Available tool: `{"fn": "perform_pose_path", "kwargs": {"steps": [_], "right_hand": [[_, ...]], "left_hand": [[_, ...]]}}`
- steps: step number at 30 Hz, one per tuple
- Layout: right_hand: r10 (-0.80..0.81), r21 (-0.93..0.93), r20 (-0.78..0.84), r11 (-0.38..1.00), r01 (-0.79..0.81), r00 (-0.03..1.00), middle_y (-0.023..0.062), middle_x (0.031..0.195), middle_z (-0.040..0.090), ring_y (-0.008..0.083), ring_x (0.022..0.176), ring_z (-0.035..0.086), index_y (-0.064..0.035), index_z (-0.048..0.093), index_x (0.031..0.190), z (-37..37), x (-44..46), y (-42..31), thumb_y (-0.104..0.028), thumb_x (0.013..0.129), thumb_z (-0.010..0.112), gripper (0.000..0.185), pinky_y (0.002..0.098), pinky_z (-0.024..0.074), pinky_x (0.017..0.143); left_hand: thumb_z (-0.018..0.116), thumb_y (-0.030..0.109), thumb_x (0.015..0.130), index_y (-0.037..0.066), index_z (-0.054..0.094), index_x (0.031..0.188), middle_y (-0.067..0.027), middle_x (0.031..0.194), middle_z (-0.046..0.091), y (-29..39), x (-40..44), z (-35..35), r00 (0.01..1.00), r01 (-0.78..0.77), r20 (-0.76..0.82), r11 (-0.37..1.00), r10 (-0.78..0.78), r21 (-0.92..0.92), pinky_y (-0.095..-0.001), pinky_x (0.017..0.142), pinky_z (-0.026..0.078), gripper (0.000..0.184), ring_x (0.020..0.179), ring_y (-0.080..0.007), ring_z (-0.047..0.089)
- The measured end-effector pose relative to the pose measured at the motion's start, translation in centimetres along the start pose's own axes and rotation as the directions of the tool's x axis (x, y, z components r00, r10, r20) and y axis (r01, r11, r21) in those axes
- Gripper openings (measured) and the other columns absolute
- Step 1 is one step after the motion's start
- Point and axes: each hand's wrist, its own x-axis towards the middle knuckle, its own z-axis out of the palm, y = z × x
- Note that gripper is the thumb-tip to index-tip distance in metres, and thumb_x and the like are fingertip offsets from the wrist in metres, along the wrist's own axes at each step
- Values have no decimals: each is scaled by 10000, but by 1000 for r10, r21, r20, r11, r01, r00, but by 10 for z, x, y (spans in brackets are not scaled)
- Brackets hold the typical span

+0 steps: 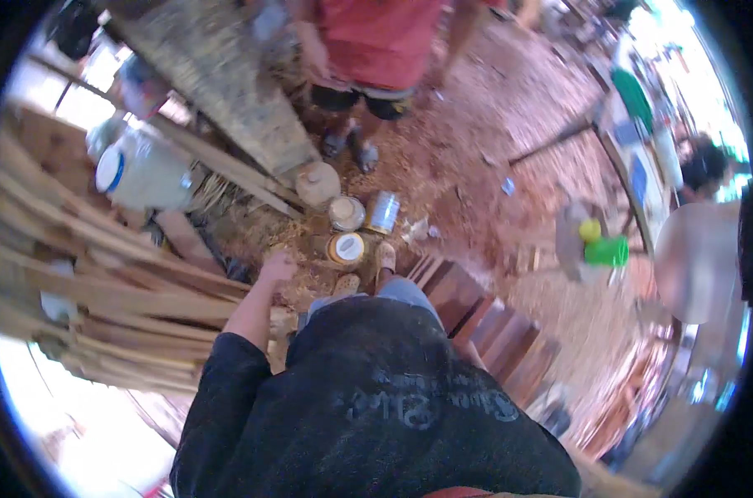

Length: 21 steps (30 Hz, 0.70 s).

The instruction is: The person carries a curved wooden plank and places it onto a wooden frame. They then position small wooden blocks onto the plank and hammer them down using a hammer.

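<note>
My left hand (278, 267) hangs low on the left, beside the ends of long wooden boards (169, 286). Its fingers are too blurred to tell whether they are open or closed, and I see nothing clearly held. Close to it, by my feet, stands a tub with a white lid and yellow rim (346, 247). Just beyond are a round can (346, 213), a metal tin (383, 212) and a pale rounded container (317, 183). My right hand is hidden behind my body; only a sliver of that arm shows near dark reddish-brown wooden pieces (493, 328).
A person in a red shirt (381, 41) stands ahead. A thick plank (219, 79) and a large clear jar (148, 173) are at the left. Rightward are a green cup (606, 251), a table edge (621, 178) and another person (704, 166). Wood shavings litter the dirt floor.
</note>
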Motion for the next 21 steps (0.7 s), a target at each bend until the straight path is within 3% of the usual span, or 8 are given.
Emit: {"fn": "perform_pose_path", "kwargs": {"steps": [1,5,9,16,18,19,20,21], "right_hand": [[-414,-291,48,865,409,909,90,899,690,262,795,692,-57,664,1068,-24,19,15,-270,891,648,277,457,560,670],[413,625,647,194,-756,641,177,872,682,296,834,679,-85,675,855,-156,124,-4,-204,853,588,148,475,512,667],[-225,169,197,966,193,954,127,765,635,301,653,620,-84,624,802,-248,246,22,-166,788,623,83,421,472,548],[271,466,222,814,-346,936,96,740,662,228,617,642,-81,637,770,-291,343,-139,-203,828,661,137,374,498,537],[160,344,259,906,-246,953,80,740,667,196,631,651,-62,654,809,-267,339,-194,-224,876,649,175,355,505,543],[-430,-138,261,869,475,864,64,733,659,170,633,640,-48,665,832,-247,360,-186,-236,901,630,204,334,505,549],[-740,-460,522,174,871,424,48,726,650,144,635,630,-33,676,855,-225,381,-174,-248,925,611,236,314,504,555],[-586,-382,460,548,744,668,49,730,657,141,633,627,-30,686,875,-214,366,-215,-243,925,620,228,312,503,561]], "left_hand": [[632,300,801,60,743,938,-225,1061,703,-11,-15,-2,998,55,-28,997,-57,-48,-447,900,534,298,1003,-385,675],[642,320,807,78,748,950,-199,1057,716,-48,-71,25,863,481,-57,850,-502,-213,-417,908,537,300,1015,-352,679],[673,354,806,89,744,977,-165,1048,729,-13,-118,63,778,569,35,679,-627,-464,-410,922,534,323,1029,-337,679],[697,354,817,93,737,1032,-134,1081,726,32,-171,147,881,404,11,738,-474,-541,-399,921,535,341,1025,-318,686],[706,352,811,89,737,1026,-131,1073,728,5,-187,164,870,365,-37,693,-491,-622,-392,914,540,342,1009,-306,693],[722,339,803,92,739,1024,-123,1040,737,-4,-202,160,824,360,-83,631,-561,-688,-386,900,546,332,979,-286,704],[721,333,802,96,740,1026,-121,1029,739,-16,-220,157,768,360,-121,580,-629,-731,-385,899,546,327,974,-284,705],[720,328,801,99,741,1029,-119,1019,741,-32,-239,157,707,356,-150,531,-692,-769,-383,897,547,323,969,-282,707]]}}
